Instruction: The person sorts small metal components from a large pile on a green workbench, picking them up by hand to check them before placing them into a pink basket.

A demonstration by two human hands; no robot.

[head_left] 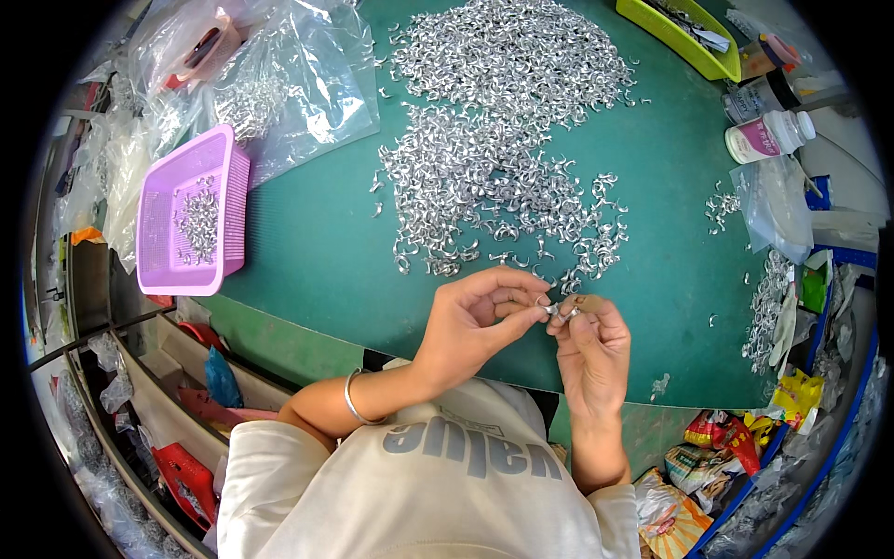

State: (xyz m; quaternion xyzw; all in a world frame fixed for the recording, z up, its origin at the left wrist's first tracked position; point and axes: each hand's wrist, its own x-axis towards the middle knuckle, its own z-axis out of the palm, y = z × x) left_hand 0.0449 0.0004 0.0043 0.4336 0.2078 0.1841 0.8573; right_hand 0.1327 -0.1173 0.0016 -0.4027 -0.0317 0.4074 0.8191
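Note:
Both hands meet at the table's near edge, in front of a large pile of small curved silver metal pieces [507, 65]. My left hand [470, 321], with a bangle on its wrist, pinches a small silver metal piece [551, 308] between thumb and forefinger. Close against it, my right hand [593, 354] is closed with its fingertips on a small silver piece [570, 315]. Whether the two pieces are joined is too small to tell. Just beyond the fingertips lie loose pieces of the same kind.
A purple basket [237, 200] holding some silver pieces stands at the left. Clear plastic bags [326, 84] lie behind it. A yellow-green tray [666, 28] sits far right, near a white bottle [768, 137]. More pieces [769, 312] lie along the table's [670, 252] right edge.

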